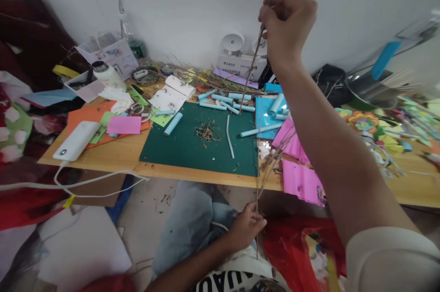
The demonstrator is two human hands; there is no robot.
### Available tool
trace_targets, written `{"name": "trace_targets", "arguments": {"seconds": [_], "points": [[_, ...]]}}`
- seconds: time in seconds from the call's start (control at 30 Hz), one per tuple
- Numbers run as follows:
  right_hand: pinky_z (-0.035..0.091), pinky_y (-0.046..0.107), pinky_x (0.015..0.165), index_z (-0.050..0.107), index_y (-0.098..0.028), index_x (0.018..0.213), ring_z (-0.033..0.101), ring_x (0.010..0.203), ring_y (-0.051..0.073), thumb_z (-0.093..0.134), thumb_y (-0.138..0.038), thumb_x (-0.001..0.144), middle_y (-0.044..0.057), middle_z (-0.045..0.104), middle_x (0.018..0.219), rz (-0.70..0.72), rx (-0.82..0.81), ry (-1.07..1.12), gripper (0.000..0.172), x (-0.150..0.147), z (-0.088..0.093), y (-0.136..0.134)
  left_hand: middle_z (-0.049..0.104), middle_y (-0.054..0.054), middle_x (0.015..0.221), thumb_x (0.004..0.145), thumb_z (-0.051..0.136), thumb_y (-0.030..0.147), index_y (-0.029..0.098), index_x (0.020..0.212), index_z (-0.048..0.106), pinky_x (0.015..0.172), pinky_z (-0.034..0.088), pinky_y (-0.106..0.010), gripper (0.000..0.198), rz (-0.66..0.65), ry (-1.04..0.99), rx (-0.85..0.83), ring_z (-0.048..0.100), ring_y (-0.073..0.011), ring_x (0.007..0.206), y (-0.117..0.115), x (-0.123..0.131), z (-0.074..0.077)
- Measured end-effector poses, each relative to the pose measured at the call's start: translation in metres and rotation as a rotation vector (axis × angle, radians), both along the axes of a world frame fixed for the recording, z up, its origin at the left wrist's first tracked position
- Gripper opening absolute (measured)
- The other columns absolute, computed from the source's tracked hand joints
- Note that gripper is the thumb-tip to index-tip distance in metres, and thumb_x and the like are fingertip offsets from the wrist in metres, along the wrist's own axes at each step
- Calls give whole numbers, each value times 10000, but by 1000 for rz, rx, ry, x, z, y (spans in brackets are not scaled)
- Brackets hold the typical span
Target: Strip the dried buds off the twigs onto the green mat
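High in front of the wall, my right hand (pixel 288 24) pinches a thin, dry brown twig (pixel 252 60). The twig slants down with its lower tip over the far edge of the dark green mat (pixel 168 150). Low over my lap, my left hand (pixel 245 225) has its fingers closed around thin dry stems (pixel 261 186), which rise past the table's front edge. On the mat lie a small heap of brown plant crumbs (pixel 206 131) and a bent pale strip (pixel 229 138). Several light blue paper tubes (pixel 222 98) rest along its far side.
Pink paper (pixel 302 182) overhangs the table's front right edge. A white power bank (pixel 76 140) with a cable sits at the left. Behind it stand a white bottle (pixel 110 76) and a paper box (pixel 120 56). A metal pot (pixel 369 90) with sticks is at the right.
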State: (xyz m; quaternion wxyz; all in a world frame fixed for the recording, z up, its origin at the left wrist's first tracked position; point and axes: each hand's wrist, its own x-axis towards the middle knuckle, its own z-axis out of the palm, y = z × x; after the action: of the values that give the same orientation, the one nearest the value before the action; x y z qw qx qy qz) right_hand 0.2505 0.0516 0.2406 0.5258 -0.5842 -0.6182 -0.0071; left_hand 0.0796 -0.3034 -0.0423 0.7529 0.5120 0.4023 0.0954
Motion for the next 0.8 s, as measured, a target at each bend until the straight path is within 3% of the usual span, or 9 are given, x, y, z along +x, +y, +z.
{"name": "trace_targets", "arguments": {"seconds": [0.07, 0.13, 0.3, 0.37, 0.5, 0.57, 0.67, 0.73, 0.8], "points": [[407, 222, 578, 647, -151, 953, 541, 618, 61, 578, -212, 863, 40, 662, 832, -34, 82, 84, 128, 4, 2, -3, 680, -75, 775, 932, 403, 418, 98, 1182, 562, 673, 510, -316, 436, 11, -53, -82, 636, -174, 666, -6, 5, -1], [404, 224, 550, 656, -148, 922, 547, 592, 59, 603, -205, 847, 39, 673, 814, -11, 89, 127, 109, 8, 6, -7, 550, 11, 585, 953, 343, 383, 133, 1014, 602, 579, 438, -265, 365, 36, -38, 24, 520, -133, 525, -11, -1, 1], [433, 215, 535, 659, -153, 919, 616, 649, 82, 607, -173, 849, 59, 697, 821, 33, 105, 173, 89, 12, 24, -23, 486, 28, 585, 986, 280, 364, 164, 1010, 600, 575, 401, -259, 378, 33, 35, 193, 476, -134, 543, -12, -10, 18], [444, 209, 504, 675, -146, 895, 628, 638, 93, 614, -144, 828, 47, 690, 779, 76, 165, 188, 91, 11, 32, -31, 560, -1, 667, 986, 290, 358, 177, 1075, 594, 638, 447, -280, 365, 18, 55, 251, 536, -153, 615, -4, 1, 28], [453, 199, 481, 693, -153, 850, 653, 658, 102, 633, -128, 803, 23, 668, 726, 144, 198, 180, 80, 4, 39, -40, 662, -118, 1111, 971, 331, 278, 172, 1349, 469, 936, 467, -374, 417, 16, 39, 401, 621, -219, 1001, 20, 37, 48], [455, 196, 487, 697, -163, 837, 644, 642, 90, 646, -132, 803, 23, 674, 726, 137, 142, 174, 68, -1, 35, -41, 677, -151, 1086, 916, 344, 155, 123, 1449, 372, 925, 489, -386, 535, -27, 45, 452, 633, -234, 992, 34, 56, 54], [450, 207, 476, 696, -129, 826, 602, 558, 77, 659, -119, 784, 28, 674, 701, 102, 38, 236, 56, -9, 17, -38, 447, -229, 1470, 802, 398, 41, 80, 1547, 168, 1075, 417, -400, 780, -11, 50, 657, 501, -272, 1295, 53, 82, 57], [446, 206, 485, 683, -112, 827, 574, 532, 64, 658, -126, 794, 26, 670, 687, 94, -47, 316, 43, -14, -1, -34, 320, -227, 1558, 770, 414, 24, 55, 1554, 117, 1136, 362, -404, 839, -30, 66, 791, 377, -288, 1410, 65, 96, 57], [450, 189, 516, 656, -113, 820, 562, 538, 49, 647, -121, 812, 7, 658, 664, 106, -134, 427, 15, -19, -22, -31, 332, -223, 1554, 763, 426, 23, 48, 1551, 132, 1163, 332, -418, 841, -30, 99, 886, 345, -294, 1432, 74, 105, 55]]}}
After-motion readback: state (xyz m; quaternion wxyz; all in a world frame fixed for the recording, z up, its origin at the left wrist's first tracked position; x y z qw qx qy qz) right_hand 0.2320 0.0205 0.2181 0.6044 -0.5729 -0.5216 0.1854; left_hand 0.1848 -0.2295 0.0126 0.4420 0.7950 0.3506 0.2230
